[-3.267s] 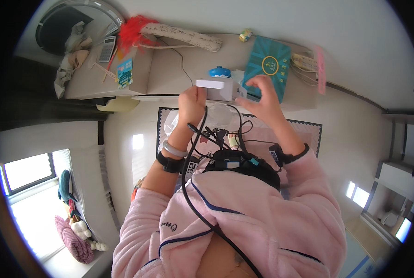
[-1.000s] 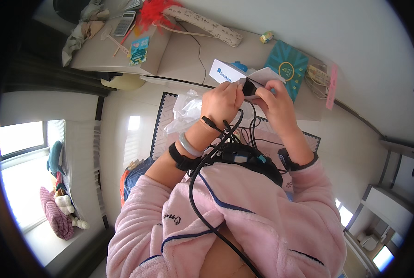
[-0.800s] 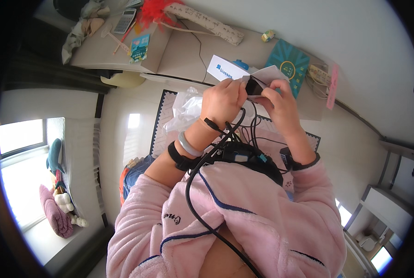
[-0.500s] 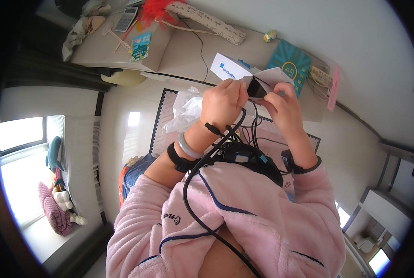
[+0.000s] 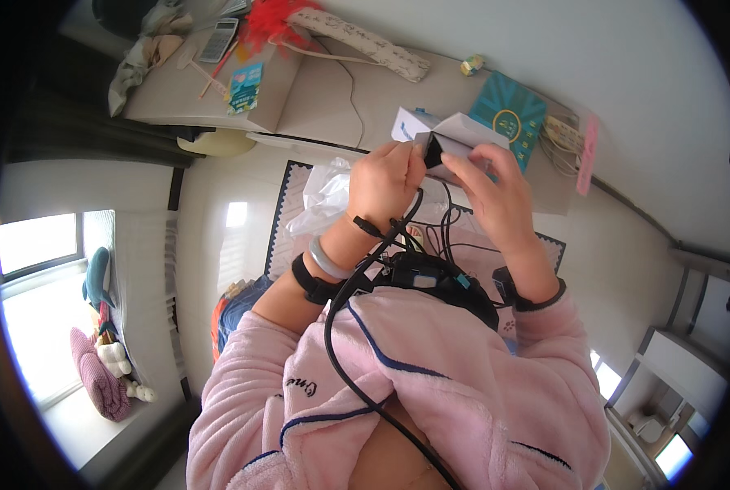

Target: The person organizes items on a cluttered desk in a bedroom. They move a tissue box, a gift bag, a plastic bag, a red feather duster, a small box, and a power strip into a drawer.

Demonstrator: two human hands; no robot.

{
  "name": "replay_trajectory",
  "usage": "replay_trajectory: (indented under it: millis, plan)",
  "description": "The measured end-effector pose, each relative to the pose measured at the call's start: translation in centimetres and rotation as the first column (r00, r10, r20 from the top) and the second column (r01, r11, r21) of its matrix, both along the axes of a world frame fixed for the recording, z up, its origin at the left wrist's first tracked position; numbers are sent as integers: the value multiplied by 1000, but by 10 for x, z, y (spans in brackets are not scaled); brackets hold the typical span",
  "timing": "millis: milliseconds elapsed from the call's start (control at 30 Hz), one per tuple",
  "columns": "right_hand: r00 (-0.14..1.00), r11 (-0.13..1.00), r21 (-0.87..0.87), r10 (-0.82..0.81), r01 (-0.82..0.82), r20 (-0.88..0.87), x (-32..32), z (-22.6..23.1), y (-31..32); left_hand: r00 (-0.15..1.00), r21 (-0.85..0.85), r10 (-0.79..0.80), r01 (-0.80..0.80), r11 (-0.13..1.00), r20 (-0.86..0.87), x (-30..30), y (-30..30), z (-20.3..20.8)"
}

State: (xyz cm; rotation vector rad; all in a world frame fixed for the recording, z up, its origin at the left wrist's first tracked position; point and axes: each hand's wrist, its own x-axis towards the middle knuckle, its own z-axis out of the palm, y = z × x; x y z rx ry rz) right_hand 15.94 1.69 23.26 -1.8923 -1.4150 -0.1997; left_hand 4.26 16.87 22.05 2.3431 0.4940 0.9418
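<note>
White cardboard box (image 5: 455,135) is gripped by 2 hands, left (image 5: 385,175) and right (image 5: 496,192); its dark contents are unclear.

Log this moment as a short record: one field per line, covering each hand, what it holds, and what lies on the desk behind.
left hand: grips the left side of a small white box, raised in front of the desk
right hand: fingers on the box's open flap
box: open, a dark item inside, kind unclear
desk: teal box, calculator, red feathery thing, long patterned pouch
wrists: black straps, cables trailing to the chest
</note>
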Motion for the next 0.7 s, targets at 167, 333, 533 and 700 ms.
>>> replay_trajectory:
  millis: [167, 333, 533, 700]
  plan:
    - [971, 999, 38, -17, 27, -237, 0, -4, 11, 999, 14, 0, 1, 1000, -53, 3, -4, -11]
    - [957, 999, -21, -51, 47, -285, 8, -15, 13, 992, 130, -21, 37, 991, -122, 2, -6, -16]
    - [803, 974, -129, -225, 184, -552, 23, -27, 17, 989, 138, -108, 121, 983, -97, 1, -13, -20]
    - [422, 997, -50, -69, 55, -904, 29, -39, 12, 995, 31, -69, 72, 997, -78, -1, -9, -20]
